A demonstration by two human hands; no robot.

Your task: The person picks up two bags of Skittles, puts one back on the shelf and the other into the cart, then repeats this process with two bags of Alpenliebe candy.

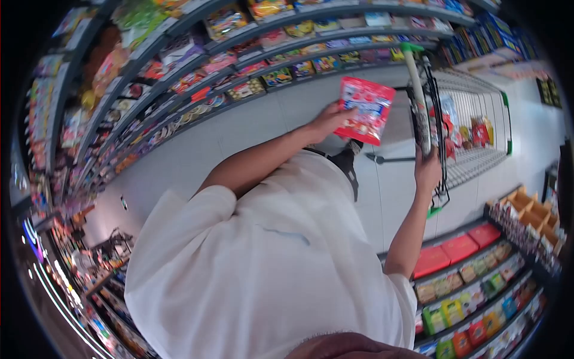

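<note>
My left hand point(330, 121) grips the lower left edge of a red candy bag point(366, 110) with blue and white print, holding it up in front of me. My right hand point(427, 169) is wrapped round the handle of a shopping cart point(423, 113), near its lower end in the view. The cart's wire basket point(472, 81) extends to the right, with green plastic corners. Inside it lie several packaged goods point(480, 133) in red, yellow and clear wrapping. The bag is apart from the cart handle, just left of it.
Long shelves point(263, 45) of packaged snacks curve along the top and left. At lower right stands another shelf unit with red boxes point(457, 248) and colourful packs. Wooden bins point(532, 215) stand beyond it. Pale floor tiles point(173, 158) show between the shelves.
</note>
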